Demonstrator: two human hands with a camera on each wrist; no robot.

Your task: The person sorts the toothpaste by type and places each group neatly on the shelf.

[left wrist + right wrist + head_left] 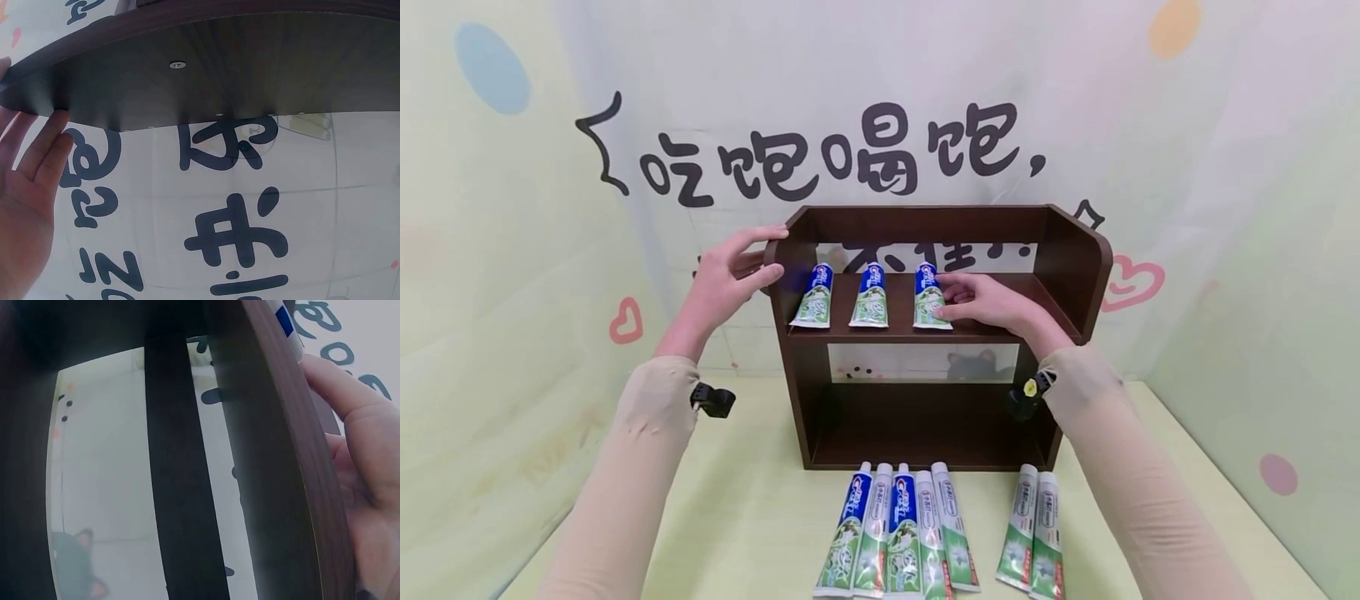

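My right hand (988, 300) pinches the right side of a blue, white and green toothpaste tube (929, 292) on the upper shelf board. Its thumb lies near the tube's wide end, its index finger beside the upper part. From the right wrist, that hand (369, 450) shows at the board's edge. Two matching tubes, a middle one (870, 296) and a left one (815, 296), lie in the same row. My left hand (722, 275) touches the top corner of the dark brown shelf's left side panel (778, 283). In the left wrist view its straight fingers (47, 147) rest against the panel's outer face.
In front of the shelf, blue-and-green tubes (844, 537) and silver-and-green tubes (955, 529) lie grouped on the pale table (730, 517). A pair of silver-and-green tubes (1018, 525) lies further right. Behind stands a printed wall (865, 67).
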